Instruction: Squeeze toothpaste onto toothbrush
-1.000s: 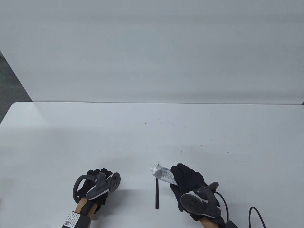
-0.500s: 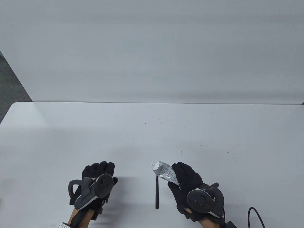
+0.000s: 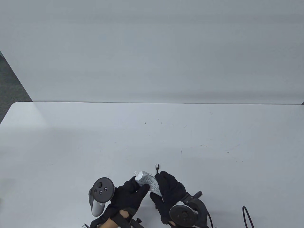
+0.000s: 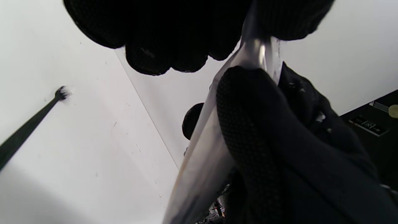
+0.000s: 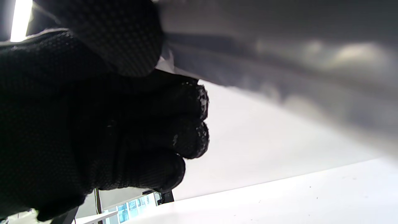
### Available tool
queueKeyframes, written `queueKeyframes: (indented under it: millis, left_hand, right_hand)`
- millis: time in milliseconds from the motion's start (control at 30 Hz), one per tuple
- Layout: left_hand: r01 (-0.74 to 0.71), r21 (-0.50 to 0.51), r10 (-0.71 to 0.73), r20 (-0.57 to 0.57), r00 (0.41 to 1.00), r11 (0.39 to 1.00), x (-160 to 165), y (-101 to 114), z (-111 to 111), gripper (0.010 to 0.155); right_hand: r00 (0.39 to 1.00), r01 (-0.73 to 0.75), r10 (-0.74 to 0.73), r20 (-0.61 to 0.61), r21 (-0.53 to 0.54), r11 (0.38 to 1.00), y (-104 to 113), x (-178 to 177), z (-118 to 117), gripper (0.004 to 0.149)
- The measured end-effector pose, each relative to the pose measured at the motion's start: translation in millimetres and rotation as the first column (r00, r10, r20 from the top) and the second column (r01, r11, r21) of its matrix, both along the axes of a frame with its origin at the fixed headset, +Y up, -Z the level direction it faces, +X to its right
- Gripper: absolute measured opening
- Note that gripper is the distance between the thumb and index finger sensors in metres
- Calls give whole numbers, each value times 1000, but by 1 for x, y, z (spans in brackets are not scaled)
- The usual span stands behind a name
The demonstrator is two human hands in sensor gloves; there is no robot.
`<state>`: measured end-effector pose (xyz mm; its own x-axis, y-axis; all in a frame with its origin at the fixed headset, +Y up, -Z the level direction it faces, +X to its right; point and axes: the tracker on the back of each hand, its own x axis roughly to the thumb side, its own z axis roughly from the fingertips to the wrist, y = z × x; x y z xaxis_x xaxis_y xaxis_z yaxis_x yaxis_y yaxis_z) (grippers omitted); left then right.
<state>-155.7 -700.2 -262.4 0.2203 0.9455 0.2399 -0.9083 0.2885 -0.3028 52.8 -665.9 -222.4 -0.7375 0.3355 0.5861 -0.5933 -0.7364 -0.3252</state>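
Observation:
A silver toothpaste tube (image 3: 146, 181) is held low over the white table, its white capped end (image 3: 136, 173) pointing up-left. My left hand (image 3: 139, 188) grips the tube near the cap end, thumb across it. My right hand (image 3: 163, 186) grips the tube's rear part. The black toothbrush lies on the table under the hands; only its head (image 3: 156, 166) shows beyond them. In the left wrist view the tube (image 4: 205, 155) runs between my fingers and the toothbrush (image 4: 31, 123) lies at the left. The right wrist view shows the tube (image 5: 279, 62) as a blur.
A black cable (image 3: 247, 215) loops on the table at the bottom right. The white table (image 3: 152, 133) stretches far beyond the hands to a grey wall panel (image 3: 152, 52). The table's left corner (image 3: 14, 105) borders dark carpet.
My left hand moved right and took hold of the tube. My right hand brought the tube left and nearer the front edge. The hands now cover the toothbrush handle.

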Motion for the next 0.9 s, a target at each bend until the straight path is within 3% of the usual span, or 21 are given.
queueKeyframes:
  millis: [67,167,300,400,533,733,900]
  left_hand:
    - [-68,-19,68,4,998,997,0,-2,0,52]
    - [-96,62,101,-87,991,993,-3,-1,0,49]
    - [-157,125,173,-123,977,980,-12,9,1,47]
    - [-181,121,199,-154,968,976,-23,14,-1,48]
    - [-241,44,245,-194,950,969,-39,5,-8,52]
    - [-293,-7,284,-234,930,956,-60,-7,-21,53]
    - [-257,14,253,-231,939,966,-66,-1,-20,53]
  right_hand:
    - [1000,-9,8,7,10,1000,-1,-3,1,61]
    - [1000,-4,3,-19,-13,1000,-2,-5,1,64]
    - [997,-50,47,-54,-52,997,2,-7,3,66]
    - [998,-31,28,-58,-47,998,10,4,0,68]
    - [999,48,-48,2,-124,991,11,29,-14,66]
    - [993,7,34,114,-346,938,-17,57,-39,62]
    - [987,-67,126,97,-462,884,-37,54,-51,54]
